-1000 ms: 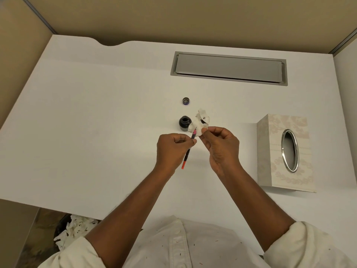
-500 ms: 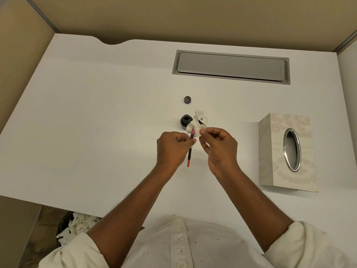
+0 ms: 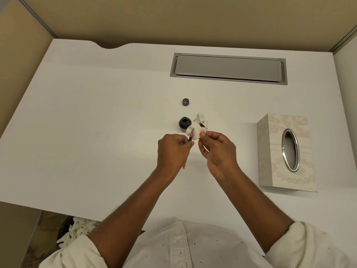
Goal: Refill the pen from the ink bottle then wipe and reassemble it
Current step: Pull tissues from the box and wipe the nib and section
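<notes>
My left hand [image 3: 173, 151] pinches a thin pink and red pen [image 3: 191, 136] near its nib end; the pen's red tail shows below the hand. My right hand [image 3: 217, 151] holds a crumpled white tissue [image 3: 199, 126] with dark ink stains, pressed against the pen's tip. Just beyond the hands the open ink bottle [image 3: 184, 123] stands on the white desk [image 3: 96, 132]. The bottle's cap [image 3: 185, 102] lies further back, opening up.
A pale patterned tissue box [image 3: 286, 151] with an oval metal opening stands to the right. A grey cable flap [image 3: 228, 67] is set into the desk at the back. Beige partition walls surround the desk. A bin with used tissues [image 3: 75, 231] sits below the desk's front left edge.
The pen has turned more upright in my left hand, so less of its red tail shows. The tissue stays on the tip. My head has shifted slightly.
</notes>
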The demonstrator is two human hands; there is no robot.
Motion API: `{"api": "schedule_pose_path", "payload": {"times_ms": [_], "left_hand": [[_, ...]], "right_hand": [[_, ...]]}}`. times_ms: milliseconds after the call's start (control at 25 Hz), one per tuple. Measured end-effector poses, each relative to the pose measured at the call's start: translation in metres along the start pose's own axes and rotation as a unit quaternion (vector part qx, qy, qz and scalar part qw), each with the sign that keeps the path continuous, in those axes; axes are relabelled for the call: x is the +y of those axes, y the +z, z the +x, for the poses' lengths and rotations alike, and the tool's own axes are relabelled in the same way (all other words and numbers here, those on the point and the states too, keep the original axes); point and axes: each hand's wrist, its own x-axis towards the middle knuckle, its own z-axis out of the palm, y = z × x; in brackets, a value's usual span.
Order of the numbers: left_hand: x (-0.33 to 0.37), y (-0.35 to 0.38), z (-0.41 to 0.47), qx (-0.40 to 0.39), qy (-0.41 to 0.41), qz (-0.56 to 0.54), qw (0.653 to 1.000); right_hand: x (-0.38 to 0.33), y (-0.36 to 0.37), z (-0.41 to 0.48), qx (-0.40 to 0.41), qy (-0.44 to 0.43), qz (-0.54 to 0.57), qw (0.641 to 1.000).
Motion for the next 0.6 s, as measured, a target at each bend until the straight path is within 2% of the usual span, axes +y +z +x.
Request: {"api": "schedule_pose_path", "payload": {"times_ms": [160,280,440,600], "left_hand": [[0.0005,-0.0013,0.0024,-0.010,-0.011,-0.011,1.000],[-0.0002,-0.0025,0.0045,-0.018,-0.036,-0.036,0.999],[-0.0011,-0.0048,0.0062,-0.063,-0.064,-0.130,0.987],[-0.0027,-0.0071,0.0063,-0.126,-0.085,-0.248,0.957]], "right_hand": [[-0.0048,-0.0022,0.0045,-0.013,0.117,0.088,0.989],[-0.0077,-0.0020,0.0066,-0.013,0.165,0.166,0.972],[-0.0098,-0.0021,0.0065,-0.012,0.170,0.176,0.970],[-0.0094,-0.0010,0.0072,-0.019,0.146,0.143,0.979]]}}
